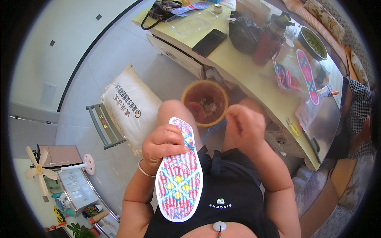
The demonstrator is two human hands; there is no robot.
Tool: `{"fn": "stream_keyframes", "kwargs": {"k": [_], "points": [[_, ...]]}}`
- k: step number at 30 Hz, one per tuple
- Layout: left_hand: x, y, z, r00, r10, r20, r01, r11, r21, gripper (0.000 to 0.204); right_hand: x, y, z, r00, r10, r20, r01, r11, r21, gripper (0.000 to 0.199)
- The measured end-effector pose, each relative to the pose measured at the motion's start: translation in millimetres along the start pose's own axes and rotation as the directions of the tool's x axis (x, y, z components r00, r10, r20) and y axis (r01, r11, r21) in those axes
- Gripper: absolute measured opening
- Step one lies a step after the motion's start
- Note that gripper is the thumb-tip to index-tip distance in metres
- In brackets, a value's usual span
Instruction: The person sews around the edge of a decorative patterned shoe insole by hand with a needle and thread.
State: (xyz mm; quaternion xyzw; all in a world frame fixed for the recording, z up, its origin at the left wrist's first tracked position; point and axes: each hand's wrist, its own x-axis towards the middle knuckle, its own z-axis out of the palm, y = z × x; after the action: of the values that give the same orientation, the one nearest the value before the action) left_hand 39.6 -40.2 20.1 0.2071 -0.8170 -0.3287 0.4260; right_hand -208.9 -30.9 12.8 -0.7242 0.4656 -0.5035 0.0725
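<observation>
My left hand (164, 144) grips an embroidered insole (178, 186) by its narrower upper part, thumb across its face. The insole is white-edged, with pink stitched lines, blue crossing bands and yellow patches, and is held above my lap. A fine blue thread (214, 129) runs from the insole's right edge toward my right hand (246, 129). That hand is raised to the right of the insole, its fingers pinched together at the thread's end. Whether a needle is in the pinch is too small and blurred to see.
Ahead stands an orange-rimmed bin (184, 101). A yellowish table (246, 79) on the right bears a phone (209, 43), a black bag (244, 35), a flask (270, 41), another insole (307, 77) and yellow snips (293, 127). Left are a cushion (133, 107) on a stool and a fan (39, 169).
</observation>
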Motion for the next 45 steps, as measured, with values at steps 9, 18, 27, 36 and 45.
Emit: {"fn": "stream_keyframes", "kwargs": {"k": [9, 18, 27, 36, 45], "points": [[-1.1, -3.5, -1.3, 1.000, 0.006, 0.002, -0.006, 1.000, -0.007, 0.016, -4.8, -19.7, -12.5, 0.877, 0.289, 0.384, -0.433, 0.820, 0.374, 0.021], [-0.4, -1.0, 1.5, 1.000, -0.012, 0.022, 0.012, 0.999, -0.030, 0.016, -24.3, -17.1, 20.0, 0.981, -0.068, 0.182, 0.031, 0.980, 0.197, 0.013], [-20.9, -29.6, -0.4, 0.995, -0.079, -0.061, 0.036, 0.854, -0.518, 0.018, -24.9, 25.8, 5.8, 0.964, 0.259, -0.054, -0.263, 0.961, -0.090, 0.007], [-53.5, -36.2, -17.7, 0.784, -0.590, -0.193, 0.029, 0.344, -0.938, 0.014, -34.2, 48.9, -7.6, 0.800, 0.599, 0.034, -0.596, 0.788, 0.155, 0.011], [-59.9, -58.9, -50.2, 0.424, -0.576, -0.698, 0.353, 0.816, -0.458, 0.034, -31.0, 47.0, -102.2, 0.671, 0.737, 0.080, -0.243, 0.117, 0.963, 0.005]]}}
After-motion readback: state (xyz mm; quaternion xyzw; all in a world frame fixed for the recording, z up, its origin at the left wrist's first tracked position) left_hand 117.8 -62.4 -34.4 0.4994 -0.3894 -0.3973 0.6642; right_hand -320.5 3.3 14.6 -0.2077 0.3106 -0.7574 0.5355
